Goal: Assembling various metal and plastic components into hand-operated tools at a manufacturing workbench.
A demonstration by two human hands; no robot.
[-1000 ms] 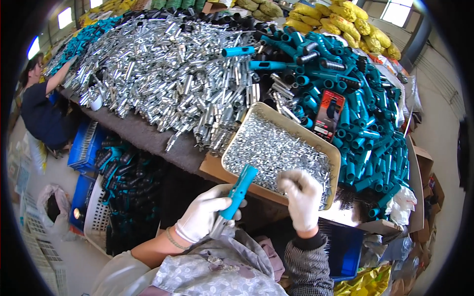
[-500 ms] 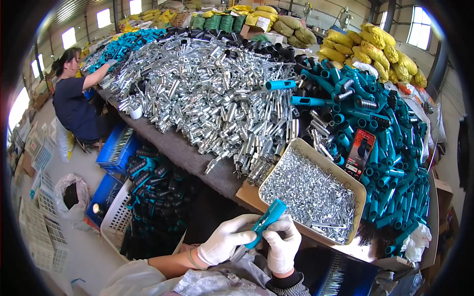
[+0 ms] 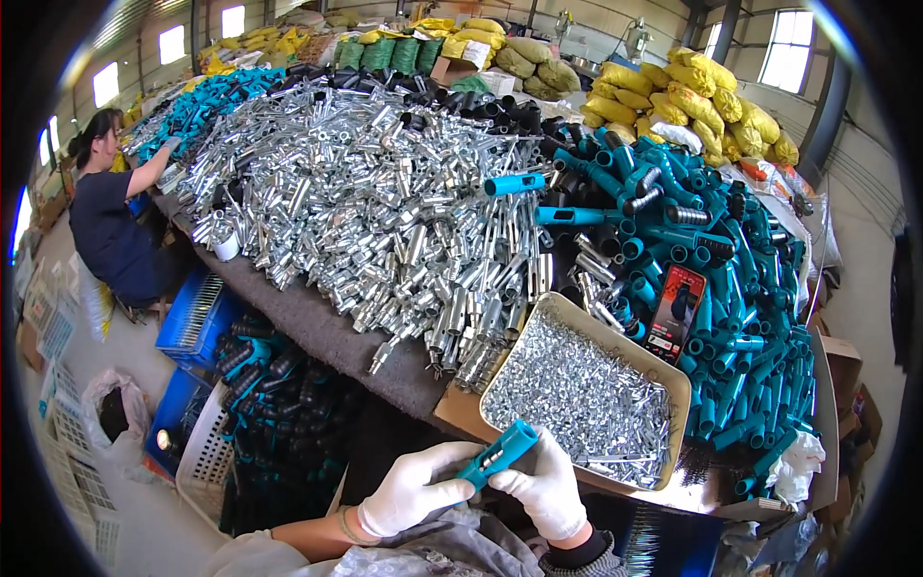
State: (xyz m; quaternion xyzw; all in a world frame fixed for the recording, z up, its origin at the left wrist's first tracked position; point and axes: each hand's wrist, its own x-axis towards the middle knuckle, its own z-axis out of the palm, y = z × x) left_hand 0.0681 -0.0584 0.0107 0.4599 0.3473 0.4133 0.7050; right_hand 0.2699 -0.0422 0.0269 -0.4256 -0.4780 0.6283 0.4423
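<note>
Tube (image 3: 510, 447) sits clamped between your left hand (image 3: 411, 492) and right hand (image 3: 550, 489), seemingly mid-work, with many more tubes (image 3: 740, 343) heaped right.

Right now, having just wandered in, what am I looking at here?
Someone's white-gloved left hand holds a slotted teal tube, with the right hand close against it. Just beyond sits a cream tray of small metal bits. Past its left side spreads a big heap of silvery parts; to its right is a pile of teal tubes with a phone lying on it. Off to the left, another person reaches toward more teal pieces.
</note>
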